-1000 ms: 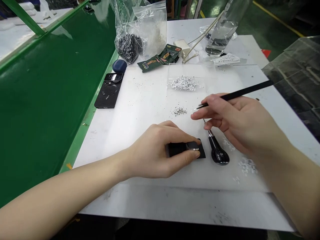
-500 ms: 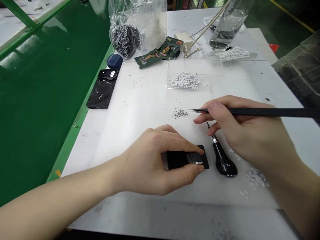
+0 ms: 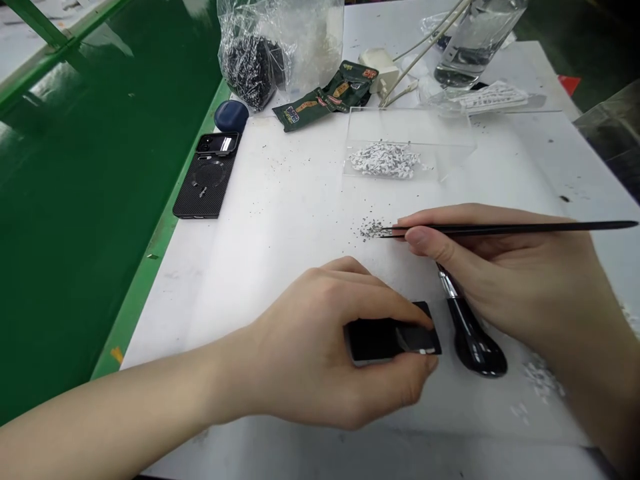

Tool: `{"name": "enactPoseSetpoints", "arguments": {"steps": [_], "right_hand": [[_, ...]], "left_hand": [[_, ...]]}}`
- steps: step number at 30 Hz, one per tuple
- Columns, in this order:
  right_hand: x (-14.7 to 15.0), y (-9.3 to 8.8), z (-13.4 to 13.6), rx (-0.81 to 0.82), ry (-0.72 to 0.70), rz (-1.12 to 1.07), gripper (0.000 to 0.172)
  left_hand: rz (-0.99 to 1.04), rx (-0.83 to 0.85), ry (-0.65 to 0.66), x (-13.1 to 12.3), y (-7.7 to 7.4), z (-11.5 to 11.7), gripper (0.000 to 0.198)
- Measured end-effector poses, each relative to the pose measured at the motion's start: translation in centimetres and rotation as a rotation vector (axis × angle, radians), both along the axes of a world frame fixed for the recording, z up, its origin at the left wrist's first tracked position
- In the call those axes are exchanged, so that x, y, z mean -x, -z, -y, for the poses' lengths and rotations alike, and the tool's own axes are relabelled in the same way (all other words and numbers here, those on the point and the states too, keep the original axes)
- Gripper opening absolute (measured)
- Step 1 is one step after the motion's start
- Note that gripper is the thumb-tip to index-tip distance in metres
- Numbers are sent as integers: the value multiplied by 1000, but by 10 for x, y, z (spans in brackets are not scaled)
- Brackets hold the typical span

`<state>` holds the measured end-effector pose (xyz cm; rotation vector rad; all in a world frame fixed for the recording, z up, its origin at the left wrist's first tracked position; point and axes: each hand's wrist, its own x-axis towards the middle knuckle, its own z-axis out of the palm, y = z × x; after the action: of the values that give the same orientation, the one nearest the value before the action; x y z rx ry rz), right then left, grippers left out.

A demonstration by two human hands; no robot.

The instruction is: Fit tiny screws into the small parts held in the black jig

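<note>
Brought to grey speck pile (image 3: 371, 230), centre frame, since previous frame: tweezers (image 3: 500, 229), pinched in right hand (image 3: 510, 280). Left hand (image 3: 320, 360) clamped on black part (image 3: 385, 337); no speck lifted yet.

Bright, even overhead light falls on the white tabletop (image 3: 300, 200); shadows under the hands are soft. Glare streaks the glossy green belt surface (image 3: 75, 167). Edges bow slightly; focus is sharp.
</note>
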<state>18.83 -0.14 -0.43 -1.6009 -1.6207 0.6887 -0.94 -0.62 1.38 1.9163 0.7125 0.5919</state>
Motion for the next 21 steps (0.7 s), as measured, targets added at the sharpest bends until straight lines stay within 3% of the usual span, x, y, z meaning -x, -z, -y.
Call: {"name": "enactPoseSetpoints", "arguments": {"steps": [4,11,21], "right_hand": [[1,1,1,22,-21,-28,17],[0,3,3,-45,-64,26,9],[-2,4,1,-22,-40,54,10]], "left_hand": [[11,2,11,0,2,-1,17],[15,2,36,1,3,-3,19],[16,-24,51,1,3,-4,19]]}}
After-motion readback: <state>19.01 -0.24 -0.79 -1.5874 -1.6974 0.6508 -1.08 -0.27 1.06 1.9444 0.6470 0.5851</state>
